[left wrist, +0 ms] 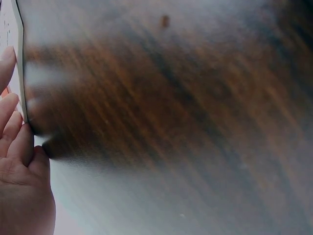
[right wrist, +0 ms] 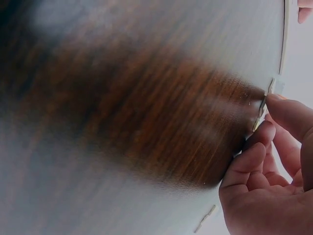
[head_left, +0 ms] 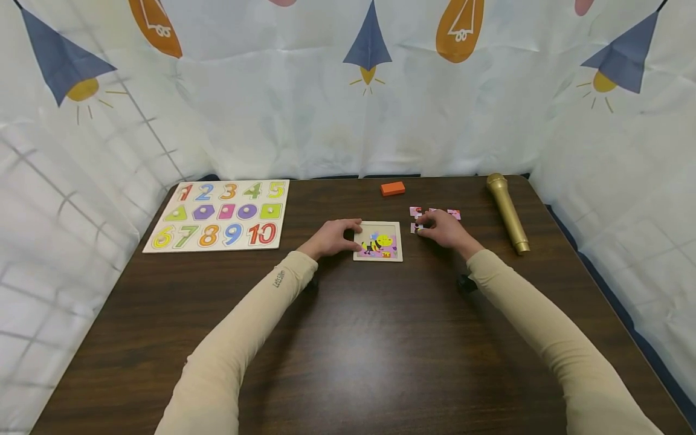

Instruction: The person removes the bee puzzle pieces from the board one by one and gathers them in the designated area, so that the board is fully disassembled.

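My left hand (head_left: 333,237) rests at the left side of a small jigsaw puzzle in a pale wooden frame (head_left: 400,244), thumb and index finger touching its edge. A yellow-and-black bee picture (head_left: 379,243) fills the lower part inside; the upper part is bare wood. In the left wrist view, fingers (left wrist: 10,117) lie along the frame's edge. To the right of the frame, my right hand (head_left: 444,229) pinches a small pink-and-black puzzle piece (head_left: 414,228), close over the table. The right wrist view shows this piece (right wrist: 260,111) edge-on at the thumb and fingertips.
More pink puzzle pieces (head_left: 454,214) lie behind the right hand, partly hidden by it. An orange block (head_left: 393,188) sits behind the frame. At left lies a board of numbers and shapes (head_left: 212,216); at right, a gold microphone (head_left: 508,212). A patterned curtain (head_left: 310,109) surrounds the dark table (head_left: 353,350).
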A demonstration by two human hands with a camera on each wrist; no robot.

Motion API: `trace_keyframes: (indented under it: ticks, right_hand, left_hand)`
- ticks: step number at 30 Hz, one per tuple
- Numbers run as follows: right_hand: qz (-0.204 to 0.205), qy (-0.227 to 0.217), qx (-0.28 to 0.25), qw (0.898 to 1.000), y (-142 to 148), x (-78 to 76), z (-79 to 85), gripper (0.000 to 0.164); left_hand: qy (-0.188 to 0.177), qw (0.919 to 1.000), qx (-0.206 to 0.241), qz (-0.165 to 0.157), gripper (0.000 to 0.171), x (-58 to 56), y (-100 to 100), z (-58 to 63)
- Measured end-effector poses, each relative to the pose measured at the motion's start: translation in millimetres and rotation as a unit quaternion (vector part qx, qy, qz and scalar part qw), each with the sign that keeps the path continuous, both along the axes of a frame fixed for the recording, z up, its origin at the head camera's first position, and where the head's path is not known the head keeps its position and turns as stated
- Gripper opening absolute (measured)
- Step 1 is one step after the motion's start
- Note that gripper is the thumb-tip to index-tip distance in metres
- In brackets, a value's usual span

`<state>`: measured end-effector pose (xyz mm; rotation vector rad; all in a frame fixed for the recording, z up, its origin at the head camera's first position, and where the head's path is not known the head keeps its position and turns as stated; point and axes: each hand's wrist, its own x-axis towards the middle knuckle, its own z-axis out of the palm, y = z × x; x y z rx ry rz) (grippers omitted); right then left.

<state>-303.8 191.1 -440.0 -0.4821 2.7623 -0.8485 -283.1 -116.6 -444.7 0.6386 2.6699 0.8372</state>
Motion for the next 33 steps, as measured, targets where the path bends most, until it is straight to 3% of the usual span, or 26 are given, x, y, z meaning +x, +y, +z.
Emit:
trace_keyframes:
  ticks: [25, 33]
  right_hand:
    - [-0.011, -0.003, 0.000, 1.000, -1.6, -1.7, 1.4, 0.031]
    - [-0.016, -0.002, -0.008, 1.000, -12.0, 4.5, 4.9, 0.034]
  left_hand:
    - [0.003, 1.0000, 0.002, -0.003, 0.048, 0.8, 0.1, 1.5]
    - [0.002, 1.0000, 0.004, -0.005, 0.048, -0.2, -0.2, 1.0]
